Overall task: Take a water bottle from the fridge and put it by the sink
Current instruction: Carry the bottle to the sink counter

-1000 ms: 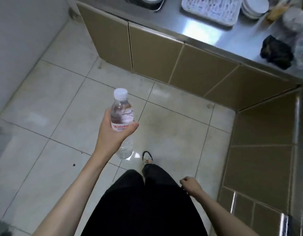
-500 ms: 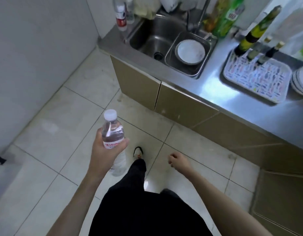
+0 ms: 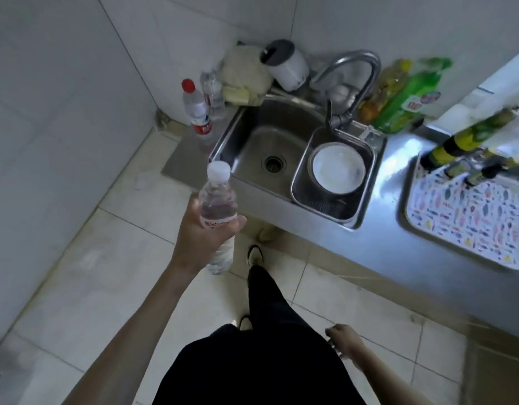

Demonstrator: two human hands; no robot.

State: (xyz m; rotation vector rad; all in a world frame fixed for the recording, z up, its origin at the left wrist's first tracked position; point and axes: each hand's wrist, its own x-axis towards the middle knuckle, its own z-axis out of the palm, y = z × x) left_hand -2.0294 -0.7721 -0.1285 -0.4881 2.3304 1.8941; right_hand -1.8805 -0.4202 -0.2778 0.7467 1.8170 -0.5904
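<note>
Left hand [image 3: 204,229] is gripping the water bottle [image 3: 218,217] upright, sink [image 3: 270,147] lying just ahead-right of it; right hand [image 3: 344,340] is hanging loosely curled, empty.

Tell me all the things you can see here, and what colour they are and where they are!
water bottle: 1, clear with white cap, held upright in the left hand
red-capped bottle: 1, clear, counter left of sink
sink: 1, steel, in the counter
white bowl: 1, in a steel basket at the sink's right
faucet: 1, steel, behind sink
green bottle: 1, right of faucet
patterned tray: 1, white, counter right
white jug: 1, grey lid, behind sink
left hand: grip closed on the water bottle
right hand: empty, low by the leg
</note>
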